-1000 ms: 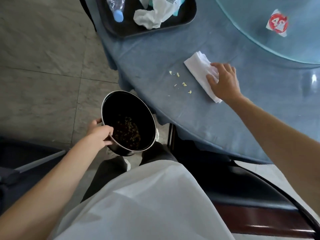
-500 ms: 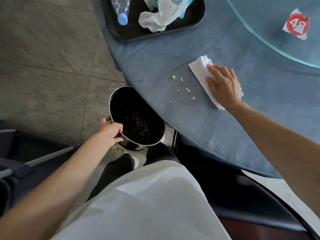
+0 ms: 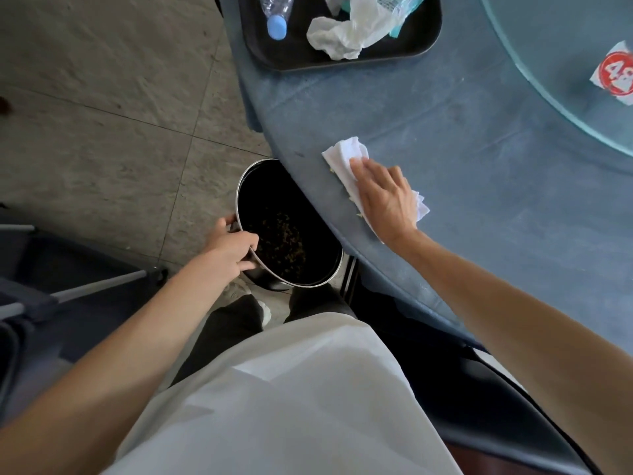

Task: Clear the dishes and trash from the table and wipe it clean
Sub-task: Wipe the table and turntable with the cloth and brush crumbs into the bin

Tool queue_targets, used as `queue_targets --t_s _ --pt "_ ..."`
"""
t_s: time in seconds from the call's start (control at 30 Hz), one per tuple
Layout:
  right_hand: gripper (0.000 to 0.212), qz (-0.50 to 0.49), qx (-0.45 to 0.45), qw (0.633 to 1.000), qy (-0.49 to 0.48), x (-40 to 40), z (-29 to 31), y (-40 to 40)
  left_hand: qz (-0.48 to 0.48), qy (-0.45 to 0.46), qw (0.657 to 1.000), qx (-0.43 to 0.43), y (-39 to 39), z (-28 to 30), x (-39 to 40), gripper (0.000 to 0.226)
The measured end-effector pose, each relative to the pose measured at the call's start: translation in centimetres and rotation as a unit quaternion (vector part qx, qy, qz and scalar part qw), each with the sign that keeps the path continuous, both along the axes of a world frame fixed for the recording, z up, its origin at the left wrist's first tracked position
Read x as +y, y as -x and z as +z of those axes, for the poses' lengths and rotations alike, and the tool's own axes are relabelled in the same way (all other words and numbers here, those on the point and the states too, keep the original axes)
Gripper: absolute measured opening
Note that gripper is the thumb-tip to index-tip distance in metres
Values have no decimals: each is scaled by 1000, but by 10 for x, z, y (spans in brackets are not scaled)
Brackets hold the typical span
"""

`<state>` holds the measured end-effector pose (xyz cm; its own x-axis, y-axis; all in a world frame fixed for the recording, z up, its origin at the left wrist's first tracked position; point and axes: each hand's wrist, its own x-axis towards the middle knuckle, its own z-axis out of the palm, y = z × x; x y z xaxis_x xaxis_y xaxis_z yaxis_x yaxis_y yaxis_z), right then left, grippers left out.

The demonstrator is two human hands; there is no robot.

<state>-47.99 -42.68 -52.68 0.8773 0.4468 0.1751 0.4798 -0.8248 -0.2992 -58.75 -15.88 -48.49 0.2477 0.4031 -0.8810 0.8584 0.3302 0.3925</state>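
A folded white cloth (image 3: 346, 166) lies on the blue tablecloth (image 3: 479, 138) right at the table's near-left edge. The right hand (image 3: 383, 197) presses flat on it, fingers straight and spread. A few pale crumbs (image 3: 351, 199) show along the cloth's edge nearest the rim of the table. Just below that edge, to the left, the left hand (image 3: 229, 248) grips the rim of a round black bin (image 3: 291, 231), fingers curled over the metal lip; dark scraps lie at the bottom of the bin. At the far edge of the table sits a black tray (image 3: 342, 61) holding a plastic bottle with a blue cap (image 3: 276, 26) and crumpled white wrapping (image 3: 342, 37). To the far right, a glass turntable (image 3: 561, 80) carries a red-and-white sticker (image 3: 616, 77).
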Motion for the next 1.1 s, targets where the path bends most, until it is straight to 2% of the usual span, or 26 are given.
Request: queue_targets --t_s 0.07,0.2,0.33,0.43,0.53,0.63,0.7,0.83,0.97,1.1 --pt "67 43 0 999 -5 22 -3 21 1 7 1000 4 1 -1 1 69" --pt "53 119 27 992 -45 51 8 48 7 6 1000 3 -1 1 -1 73" --pt "46 52 4 994 -91 38 21 15 10 5 1000 1 -5 10 -5 78" --pt "41 -23 -11 996 -85 0 29 -35 0 -1 1000 1 -8 16 -6 75" --pt "43 -104 -16 993 -50 -42 31 -81 -8 -8 1000 2 -10 19 -8 75" --pt "53 -184 39 982 12 -70 26 -104 -10 -15 1000 2 -10 22 -12 73" --pt "62 -200 71 975 61 -70 22 -100 -10 -17 1000 3 -11 23 -14 74" --pt "81 -110 49 988 100 -35 8 -58 -1 -21 1000 1 -11 23 -16 73" --pt "73 53 -33 996 57 16 -12 7 11 -11 1000 1 -12 24 -17 75" --pt "58 208 15 978 18 65 -6 56 24 -4 1000 -3 -10 21 -17 74"
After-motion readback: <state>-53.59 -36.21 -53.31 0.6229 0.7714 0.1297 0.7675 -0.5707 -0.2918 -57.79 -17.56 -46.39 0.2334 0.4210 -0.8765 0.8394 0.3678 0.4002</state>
